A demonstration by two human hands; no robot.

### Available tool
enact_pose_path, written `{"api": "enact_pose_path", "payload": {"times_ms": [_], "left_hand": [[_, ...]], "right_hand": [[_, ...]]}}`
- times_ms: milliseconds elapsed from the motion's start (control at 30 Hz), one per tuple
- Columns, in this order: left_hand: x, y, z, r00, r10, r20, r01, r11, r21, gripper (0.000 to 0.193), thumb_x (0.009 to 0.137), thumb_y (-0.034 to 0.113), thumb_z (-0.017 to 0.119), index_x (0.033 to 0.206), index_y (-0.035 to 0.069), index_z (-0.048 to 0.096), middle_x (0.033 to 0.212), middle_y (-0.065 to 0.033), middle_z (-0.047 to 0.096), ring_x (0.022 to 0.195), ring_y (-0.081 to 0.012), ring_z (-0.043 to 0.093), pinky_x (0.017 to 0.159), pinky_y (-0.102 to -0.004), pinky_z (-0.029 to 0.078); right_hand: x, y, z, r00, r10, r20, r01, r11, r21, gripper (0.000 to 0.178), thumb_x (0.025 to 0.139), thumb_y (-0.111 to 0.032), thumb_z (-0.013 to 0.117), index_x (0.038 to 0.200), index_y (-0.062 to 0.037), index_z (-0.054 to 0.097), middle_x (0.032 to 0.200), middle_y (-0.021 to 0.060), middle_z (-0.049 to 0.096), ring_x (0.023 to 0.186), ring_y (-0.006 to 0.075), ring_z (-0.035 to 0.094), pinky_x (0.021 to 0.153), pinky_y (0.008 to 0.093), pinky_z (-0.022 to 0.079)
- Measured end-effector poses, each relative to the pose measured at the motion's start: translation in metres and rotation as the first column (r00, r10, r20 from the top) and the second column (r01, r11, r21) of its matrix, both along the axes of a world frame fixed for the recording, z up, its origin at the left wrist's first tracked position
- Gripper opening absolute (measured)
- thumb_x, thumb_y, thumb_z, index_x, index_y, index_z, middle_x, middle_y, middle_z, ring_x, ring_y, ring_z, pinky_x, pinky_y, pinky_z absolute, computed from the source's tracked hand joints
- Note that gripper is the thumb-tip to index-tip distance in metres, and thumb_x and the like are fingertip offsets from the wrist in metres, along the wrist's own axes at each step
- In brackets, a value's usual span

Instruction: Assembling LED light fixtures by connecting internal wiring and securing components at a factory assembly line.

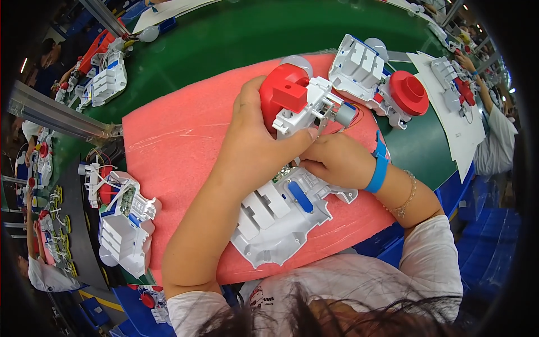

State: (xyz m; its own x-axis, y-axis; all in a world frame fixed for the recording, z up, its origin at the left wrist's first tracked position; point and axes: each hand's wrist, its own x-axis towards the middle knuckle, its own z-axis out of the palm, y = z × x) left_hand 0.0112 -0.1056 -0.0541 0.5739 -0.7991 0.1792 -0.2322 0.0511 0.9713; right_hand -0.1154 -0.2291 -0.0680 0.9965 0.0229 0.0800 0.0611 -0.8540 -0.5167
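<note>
My left hand (252, 135) is closed around a red and white plastic assembly (291, 96), which has a round red part and a small silver motor (346, 114) with thin wires at its right side. Close against it, my right hand (339, 158) has its fingers pinched together just below the motor; what they grip is hidden. Under both hands a white plastic housing (275, 236) lies open side up on a pink foam mat (185, 129). A blue oblong piece (300, 196) sits in that housing, and a bit of circuit board shows beside my fingers.
Another white housing (359, 70) with a red round part (408, 93) stands at the mat's far right. A similar housing (126, 224) lies left of the mat. Beyond runs a green work surface (224, 48) with more housings. A metal post (62, 115) rises at left; co-workers sit at both sides.
</note>
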Motion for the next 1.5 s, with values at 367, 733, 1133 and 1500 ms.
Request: {"api": "enact_pose_path", "payload": {"times_ms": [367, 733, 1133, 1500], "left_hand": [[-0.008, 0.003, 0.002, 0.963, 0.044, 0.267, -0.067, 0.995, 0.078, 0.075, 0.063, 0.020, 0.070, 0.124, 0.000, 0.030, 0.116, -0.0226, 0.038, 0.100, -0.0354, 0.050, 0.081, -0.0377, 0.046], [-0.019, 0.009, 0.007, 0.907, 0.025, 0.420, -0.070, 0.993, 0.091, 0.080, 0.060, 0.016, 0.074, 0.125, 0.000, 0.029, 0.118, -0.0198, 0.039, 0.113, -0.0319, 0.040, 0.093, -0.0384, 0.038], [-0.007, 0.005, 0.000, 0.988, 0.026, 0.152, -0.027, 1.000, 0.004, 0.075, 0.060, 0.012, 0.068, 0.124, 0.000, 0.030, 0.117, -0.0214, 0.038, 0.101, -0.0318, 0.051, 0.084, -0.0345, 0.044], [-0.007, 0.008, 0.007, 0.998, -0.047, -0.045, 0.039, 0.986, -0.164, 0.075, 0.061, 0.009, 0.069, 0.122, 0.000, 0.027, 0.109, -0.0154, 0.050, 0.099, -0.0226, 0.053, 0.083, -0.0320, 0.044]], "right_hand": [[-0.014, 0.005, 0.000, 0.990, 0.061, 0.128, -0.036, 0.981, -0.189, 0.017, 0.075, -0.011, 0.055, 0.090, -0.0075, 0.062, 0.091, 0.0070, 0.055, 0.080, 0.0253, 0.058, 0.064, 0.0371, 0.049], [-0.017, 0.010, 0.014, 0.977, 0.215, -0.007, -0.186, 0.827, -0.530, 0.018, 0.073, -0.012, 0.055, 0.086, -0.0034, 0.063, 0.089, 0.0070, 0.055, 0.080, 0.0232, 0.055, 0.067, 0.0350, 0.046], [-0.028, 0.001, 0.004, 0.993, 0.090, 0.081, -0.070, 0.972, -0.224, 0.027, 0.071, -0.006, 0.054, 0.097, -0.0056, 0.062, 0.083, 0.0103, 0.059, 0.080, 0.0254, 0.056, 0.072, 0.0345, 0.045], [-0.014, 0.007, -0.011, 0.948, -0.284, -0.145, 0.293, 0.593, 0.750, 0.022, 0.082, -0.016, 0.060, 0.094, 0.0023, 0.062, 0.068, 0.0032, 0.057, 0.048, 0.0077, 0.047, 0.043, 0.0228, 0.037]]}}
